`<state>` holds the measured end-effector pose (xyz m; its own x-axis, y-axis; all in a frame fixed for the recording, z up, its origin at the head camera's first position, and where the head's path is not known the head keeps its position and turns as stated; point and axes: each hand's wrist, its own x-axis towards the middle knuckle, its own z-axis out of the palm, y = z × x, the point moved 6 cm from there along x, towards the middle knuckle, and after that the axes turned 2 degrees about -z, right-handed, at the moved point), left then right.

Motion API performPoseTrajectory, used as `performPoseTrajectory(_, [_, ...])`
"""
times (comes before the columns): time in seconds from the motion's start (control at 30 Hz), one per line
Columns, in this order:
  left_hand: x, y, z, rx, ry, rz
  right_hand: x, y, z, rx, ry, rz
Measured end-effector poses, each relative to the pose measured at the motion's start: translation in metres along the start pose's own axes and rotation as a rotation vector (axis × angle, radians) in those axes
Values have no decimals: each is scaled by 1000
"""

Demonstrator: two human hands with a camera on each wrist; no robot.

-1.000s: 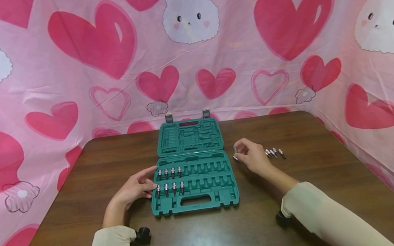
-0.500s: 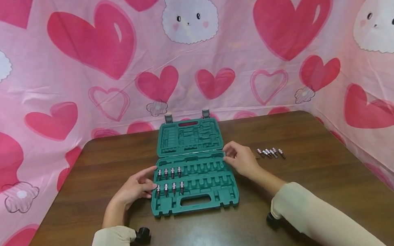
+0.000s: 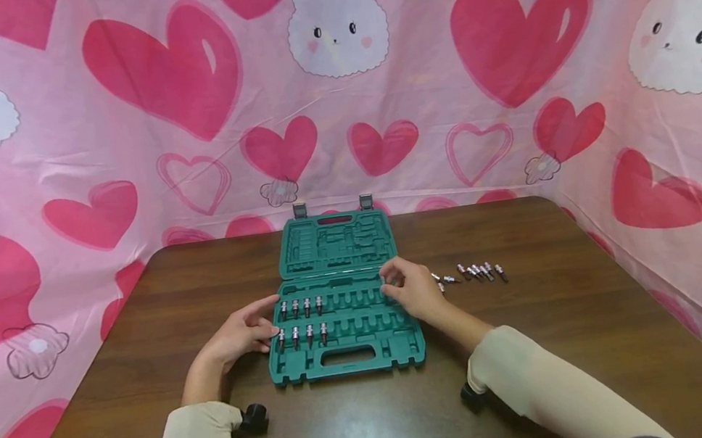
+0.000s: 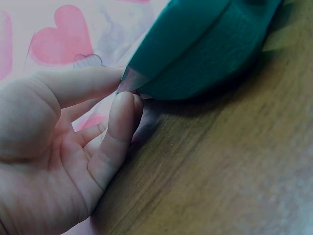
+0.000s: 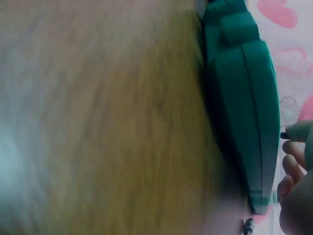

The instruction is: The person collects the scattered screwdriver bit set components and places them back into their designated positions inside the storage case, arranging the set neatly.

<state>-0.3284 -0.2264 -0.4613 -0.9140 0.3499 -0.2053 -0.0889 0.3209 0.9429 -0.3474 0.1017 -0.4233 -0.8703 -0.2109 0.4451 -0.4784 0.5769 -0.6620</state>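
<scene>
Bit sockets (image 3: 306,308), eight in two rows of four, sit at the left of one open green tool case (image 3: 403,348) with two latches (image 3: 300,210). More loose bit sockets (image 3: 487,270), too bunched to count, lie to its right. The right hand (image 3: 415,291) pinches one bit socket (image 5: 284,135) above the case, dark tip poking past the fingertips. The left hand (image 3: 243,334) touches the case's left edge; whether it pinches it, I cannot tell.
</scene>
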Motion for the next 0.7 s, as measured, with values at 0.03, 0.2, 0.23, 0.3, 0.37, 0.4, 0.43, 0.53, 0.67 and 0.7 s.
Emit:
performPoseTrajectory(0.03, [0,0,0,-4,4,-5,0,-1,1,-2,-2,-2])
performPoseTrajectory(0.2, [2,0,1,-5,8,-14,0,-4,6,-4,-5,11])
performPoseTrajectory(0.23, [2,0,1,-4,8,-14,0,-5,6,-2,-5,16])
performPoseTrajectory(0.3, [2,1,1,0,7,-10,1,-7,7,9,-8,22])
performPoseTrajectory(0.37, [2,0,0,-1,12,-14,2,-9,9,24,-16,24])
performPoseTrajectory(0.4, [2,0,0,-1,15,-16,2,-11,11,32,-21,22])
performPoseTrajectory(0.43, [2,0,0,1,14,-15,2,-12,12,39,-26,20])
performPoseTrajectory(0.53, [1,-1,-1,0,15,-16,3,-16,17,57,-48,16])
performPoseTrajectory(0.67, [0,-1,0,1,10,-9,4,-20,24,71,-64,7])
performPoseTrajectory(0.7, [0,-1,0,1,10,-9,4,-21,26,74,-66,7])
